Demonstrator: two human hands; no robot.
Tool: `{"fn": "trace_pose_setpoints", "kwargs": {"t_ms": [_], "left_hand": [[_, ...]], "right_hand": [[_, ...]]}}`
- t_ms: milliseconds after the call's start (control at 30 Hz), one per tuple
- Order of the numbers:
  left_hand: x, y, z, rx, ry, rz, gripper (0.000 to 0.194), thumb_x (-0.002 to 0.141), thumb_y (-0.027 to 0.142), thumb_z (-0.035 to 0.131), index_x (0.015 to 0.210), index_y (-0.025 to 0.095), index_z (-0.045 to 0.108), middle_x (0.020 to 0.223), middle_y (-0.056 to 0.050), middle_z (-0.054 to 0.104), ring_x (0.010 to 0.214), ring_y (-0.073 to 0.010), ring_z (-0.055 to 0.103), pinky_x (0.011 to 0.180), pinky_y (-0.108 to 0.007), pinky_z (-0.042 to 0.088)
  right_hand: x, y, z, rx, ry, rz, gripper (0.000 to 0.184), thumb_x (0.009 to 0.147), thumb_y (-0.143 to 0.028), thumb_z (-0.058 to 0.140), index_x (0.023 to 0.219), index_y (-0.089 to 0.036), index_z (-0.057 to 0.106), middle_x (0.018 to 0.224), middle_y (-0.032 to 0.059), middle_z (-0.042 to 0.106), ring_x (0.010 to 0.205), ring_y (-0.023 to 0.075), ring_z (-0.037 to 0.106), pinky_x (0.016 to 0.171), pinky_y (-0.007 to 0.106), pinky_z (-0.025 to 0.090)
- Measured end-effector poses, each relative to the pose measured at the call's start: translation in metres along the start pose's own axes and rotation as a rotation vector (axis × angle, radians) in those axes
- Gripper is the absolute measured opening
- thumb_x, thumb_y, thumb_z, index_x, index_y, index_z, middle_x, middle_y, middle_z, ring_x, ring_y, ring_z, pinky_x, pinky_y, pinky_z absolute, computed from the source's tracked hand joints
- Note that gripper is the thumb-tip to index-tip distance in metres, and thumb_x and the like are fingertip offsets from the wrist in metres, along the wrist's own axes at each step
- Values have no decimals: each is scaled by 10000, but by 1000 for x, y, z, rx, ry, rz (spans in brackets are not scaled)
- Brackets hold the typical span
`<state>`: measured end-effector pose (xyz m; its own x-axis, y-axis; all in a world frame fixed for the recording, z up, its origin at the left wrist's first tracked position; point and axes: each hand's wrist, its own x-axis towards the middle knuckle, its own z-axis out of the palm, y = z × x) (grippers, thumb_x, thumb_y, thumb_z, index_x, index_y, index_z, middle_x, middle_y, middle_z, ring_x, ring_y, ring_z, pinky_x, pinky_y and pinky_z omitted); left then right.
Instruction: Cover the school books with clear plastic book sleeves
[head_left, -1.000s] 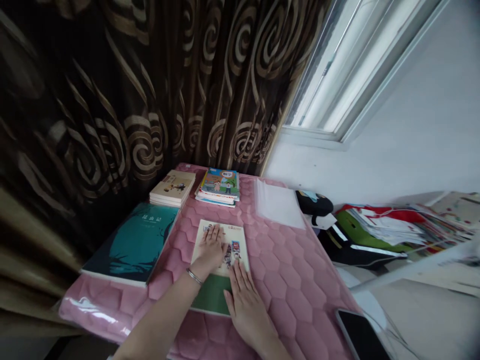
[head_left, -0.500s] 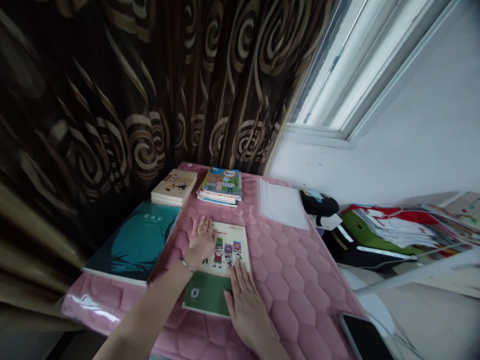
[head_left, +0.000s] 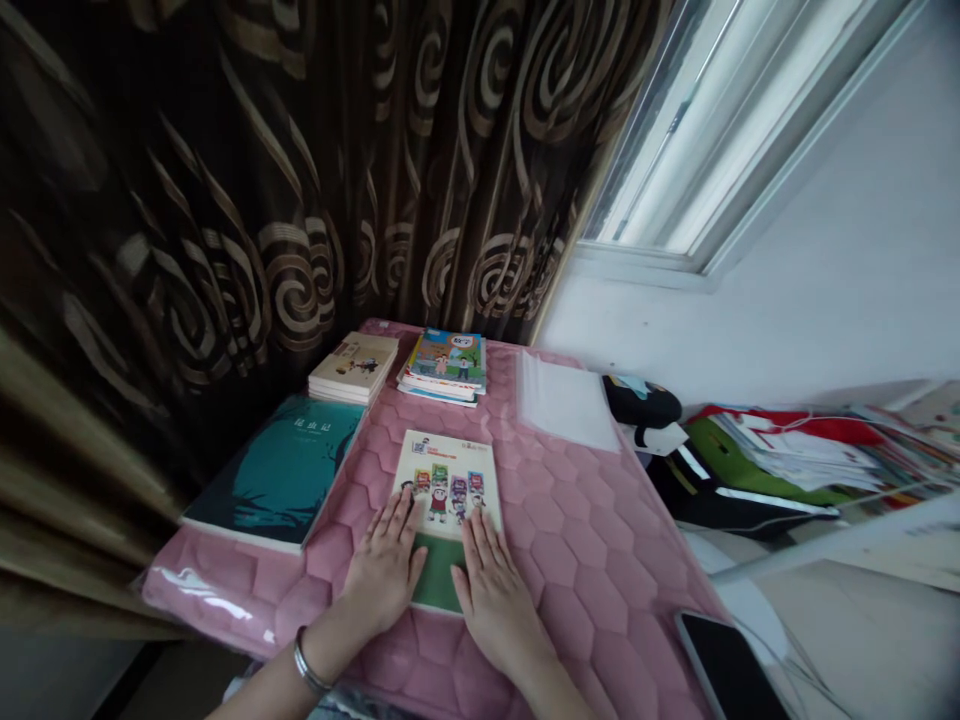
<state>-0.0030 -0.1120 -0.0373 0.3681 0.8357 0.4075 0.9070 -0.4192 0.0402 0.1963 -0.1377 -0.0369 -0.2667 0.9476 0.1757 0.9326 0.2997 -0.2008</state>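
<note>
A cream and green book [head_left: 442, 470] with small cartoon figures on its cover lies flat and closed before me. My left hand [head_left: 385, 560] rests palm down over its left edge, fingers stretched toward the figures and a silver bangle on the wrist. Flat on the right side of the same cover lies my right hand [head_left: 495, 585], its fingers also extended. Neither hand grips anything. Left of the book is a large teal book [head_left: 289, 470], closed and partly beside a stack of small beige books [head_left: 355, 365].
A pile of colourful textbooks [head_left: 444, 362] stands at the back of the pink quilted table cover [head_left: 585, 540]. Clear plastic sleeves [head_left: 566, 400] lie back right, a phone [head_left: 727, 665] at the front right. A black and green bag [head_left: 720, 470] with papers sits beyond the right edge.
My left hand has come down from the book's upper left edge to its lower left side, now palm down. The right hand stays on the cover. The view has shifted slightly.
</note>
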Motion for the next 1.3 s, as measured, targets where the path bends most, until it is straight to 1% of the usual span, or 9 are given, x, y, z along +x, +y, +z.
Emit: {"fn": "trace_pose_setpoints", "kwargs": {"t_ms": [133,267,367,433,600,767,900,1167,1300], "left_hand": [[-2,-1,6,0,39,11,614,977,287,385,1553,189,196,1592,-91,296,1450,-221,301,1138,-389,343],[-2,-1,9,4,46,14,599,966,257,386,1543,187,243,1579,-89,330,1445,-219,311,1140,-382,337],[-1,-1,7,23,52,21,568,967,272,384,1521,171,308,1568,-92,355,1433,-218,333,1128,-373,351],[-1,2,4,39,46,5,543,969,277,383,1499,166,357,1554,-93,382,1415,-224,362,1114,-379,370],[-1,14,-9,98,-44,-239,473,949,238,419,1414,183,489,1459,-134,500,1226,-297,535,941,-440,501],[13,15,-33,70,-219,-453,385,904,161,489,1261,47,577,1151,-238,626,962,-289,645,784,-363,526],[29,8,-49,-88,-403,-594,428,859,202,603,1216,-26,545,1084,-253,638,934,-282,672,754,-312,503],[40,-14,-55,-330,-563,-670,364,809,284,675,1085,62,592,1103,-201,693,1069,-276,655,804,-297,461],[41,-17,-61,-387,-599,-676,351,797,350,661,1012,77,611,1045,-192,705,990,-284,670,755,-317,454]], "right_hand": [[13,-20,-1,10,-62,78,612,982,-380,348,1497,-49,343,1587,143,179,1483,296,151,1209,488,186],[52,-31,-3,77,-108,-62,578,994,-323,298,1513,-70,310,1589,122,194,1484,245,175,1214,431,186],[90,-16,-9,84,-122,-84,569,1004,-325,251,1518,-86,300,1596,96,185,1486,211,169,1219,409,157],[110,0,-13,62,-134,-8,595,1003,-357,260,1515,-54,291,1597,117,176,1490,223,148,1219,412,142],[129,26,-15,16,-132,105,598,1001,-322,244,1511,-11,267,1599,139,165,1488,206,162,1211,369,157],[124,21,-13,11,-73,104,571,1003,-319,265,1494,-37,339,1591,131,213,1483,226,183,1209,380,172],[110,9,-12,-2,-36,95,528,990,-256,298,1461,-44,411,1575,141,272,1470,250,229,1196,391,224],[30,-22,3,44,100,-70,573,998,-421,359,1484,-119,393,1578,88,261,1465,255,244,1199,416,256],[19,-25,6,43,138,-65,571,1006,-452,341,1477,-137,407,1577,82,258,1465,250,241,1196,424,271]]}}
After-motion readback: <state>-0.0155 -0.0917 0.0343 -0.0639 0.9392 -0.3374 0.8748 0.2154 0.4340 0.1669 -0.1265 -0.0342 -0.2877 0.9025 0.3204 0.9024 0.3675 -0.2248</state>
